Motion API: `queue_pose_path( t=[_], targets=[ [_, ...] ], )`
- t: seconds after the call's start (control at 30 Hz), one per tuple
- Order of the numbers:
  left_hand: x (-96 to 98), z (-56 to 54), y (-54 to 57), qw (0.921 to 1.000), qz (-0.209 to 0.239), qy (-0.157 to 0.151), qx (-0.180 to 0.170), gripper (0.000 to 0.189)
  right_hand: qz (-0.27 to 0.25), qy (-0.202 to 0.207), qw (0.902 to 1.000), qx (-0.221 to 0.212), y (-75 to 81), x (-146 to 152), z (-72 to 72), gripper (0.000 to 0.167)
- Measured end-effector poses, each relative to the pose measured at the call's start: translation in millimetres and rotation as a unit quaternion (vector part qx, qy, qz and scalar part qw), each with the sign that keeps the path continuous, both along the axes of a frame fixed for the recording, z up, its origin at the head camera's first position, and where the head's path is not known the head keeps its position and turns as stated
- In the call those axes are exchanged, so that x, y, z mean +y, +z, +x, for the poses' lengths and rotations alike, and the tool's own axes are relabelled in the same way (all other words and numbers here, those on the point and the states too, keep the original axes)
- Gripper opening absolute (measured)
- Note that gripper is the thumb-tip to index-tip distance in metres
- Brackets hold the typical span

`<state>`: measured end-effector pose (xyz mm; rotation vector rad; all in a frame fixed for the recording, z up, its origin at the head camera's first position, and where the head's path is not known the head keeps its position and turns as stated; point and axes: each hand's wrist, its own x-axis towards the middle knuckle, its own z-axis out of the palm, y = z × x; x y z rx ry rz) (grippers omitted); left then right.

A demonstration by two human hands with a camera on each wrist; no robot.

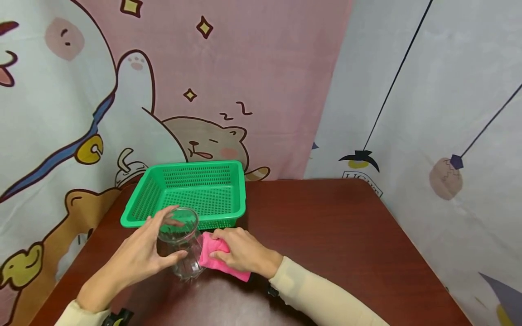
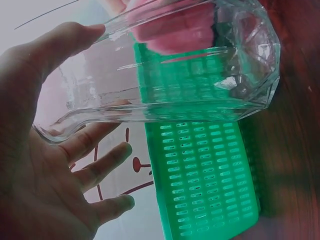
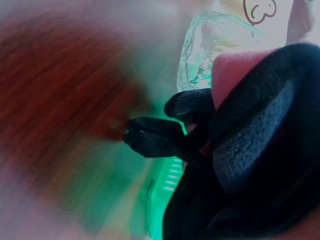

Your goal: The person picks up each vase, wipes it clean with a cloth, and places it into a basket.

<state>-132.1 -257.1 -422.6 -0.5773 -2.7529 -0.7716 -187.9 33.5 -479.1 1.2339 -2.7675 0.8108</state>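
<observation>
A clear glass vase (image 1: 189,260) with a round flared rim and a faceted base stands on the table in front of the green basket. My left hand (image 1: 140,253) curves about its upper part, thumb on the near side and fingers behind. In the left wrist view, the other fingers (image 2: 107,167) spread away from the glass (image 2: 175,80). A folded pink cloth (image 1: 222,260) is gripped in my right hand (image 1: 240,251), against the right side of the vase. The right wrist view shows only a bit of pink cloth (image 3: 235,72) behind a black strap.
The green plastic basket (image 1: 239,192), with slotted walls, sits at the back left of the brown table (image 1: 326,235). A cartoon-printed curtain (image 1: 285,90) hangs behind and along the sides. Black straps (image 3: 250,140) lie round the wrists.
</observation>
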Motion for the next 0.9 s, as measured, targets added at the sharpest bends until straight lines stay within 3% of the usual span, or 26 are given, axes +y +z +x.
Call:
queue_pose_path(
  t=[0.17, 0.43, 0.9],
  targets=[
    [-0.6, 2.3, -2.1, 1.0000, 0.006, -0.001, -0.002, 0.113, 0.049, -0.002, 0.9988, -0.003, -4.0, 2.0, 2.7, 0.041],
    [-0.4, 0.9, -1.5, 1.0000, 0.001, 0.001, 0.001, 0.113, 0.115, -0.012, 0.9928, 0.030, -3.4, 1.5, 3.8, 0.039],
    [-0.2, -1.1, 0.9, 1.0000, -0.008, 0.002, -0.004, 0.114, 0.092, -0.017, 0.9956, 0.011, -3.1, -0.1, 6.3, 0.041]
  ],
)
